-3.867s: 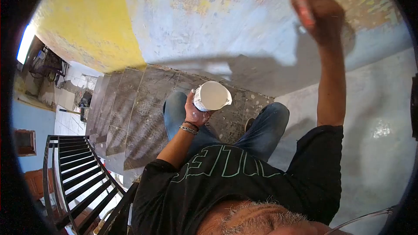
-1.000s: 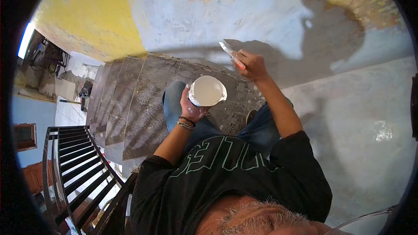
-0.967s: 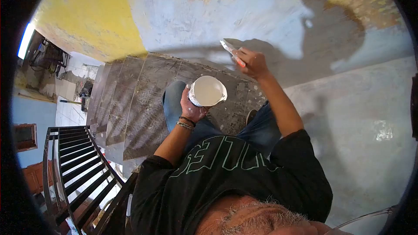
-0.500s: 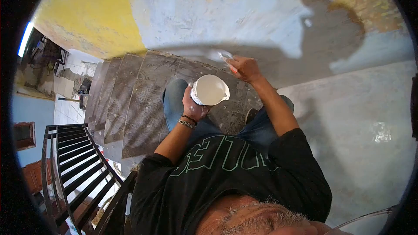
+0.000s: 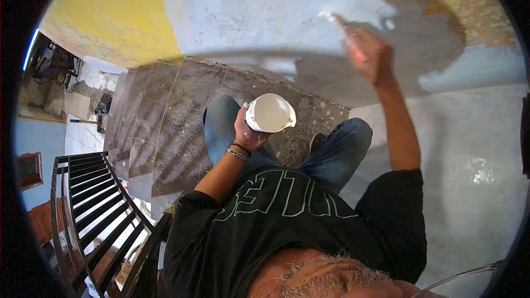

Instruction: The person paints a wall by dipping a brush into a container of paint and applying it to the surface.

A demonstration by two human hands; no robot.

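A pale bowl-like container (image 5: pixel 271 113) with whitish contents is held over my knees by my left hand (image 5: pixel 250 133), whose fingers wrap round its left side. My right hand (image 5: pixel 371 55), blurred by motion, is closed on a brush (image 5: pixel 343 28) with a reddish handle. The brush's whitish tip is at the patchy blue wall (image 5: pixel 232 16), up and to the right of the container. Whether the tip touches the wall is hard to tell.
Dark stained tiled steps (image 5: pixel 165 116) lie to the left of my legs. A black metal railing (image 5: pixel 99 198) stands at the lower left. To the right is a pale grey wall surface (image 5: pixel 464 132). Yellow paint (image 5: pixel 110 11) covers the wall at the upper left.
My right hand and the brush have moved up and to the right across the wall, with the arm stretched out further. The container in my left hand has shifted slightly right.
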